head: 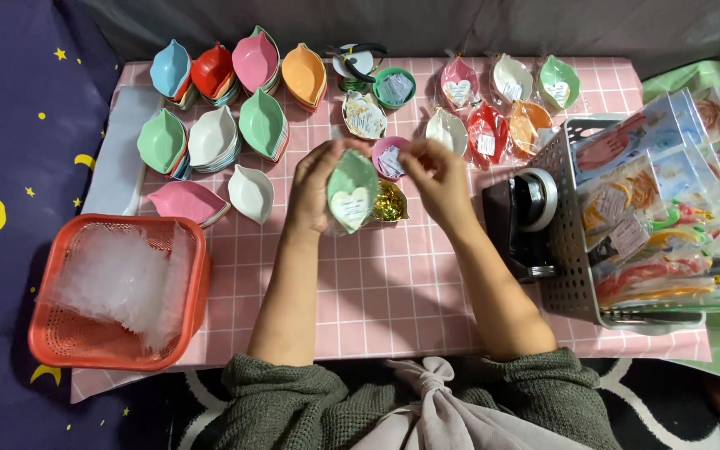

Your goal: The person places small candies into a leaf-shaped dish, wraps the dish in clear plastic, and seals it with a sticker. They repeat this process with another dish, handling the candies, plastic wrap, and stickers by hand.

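Note:
My left hand (314, 193) holds a pale green leaf-shaped dish (352, 190) upright over the pink checked tablecloth (377, 283); a white heart-shaped card lies in the dish, and it seems wrapped in clear film. My right hand (437, 179) hovers just to the right of the dish, fingers pinched near its top edge, beside a small pink bowl of paper slips (390, 158). A dish of gold glitter (390, 202) sits right behind the held dish.
Stacks of coloured leaf dishes (235, 100) fill the back left. Wrapped dishes (502, 104) lie at the back right. A black tape dispenser (522, 217) and a grey basket of packets (627, 208) stand on the right. A red basket of clear bags (118, 287) sits on the left.

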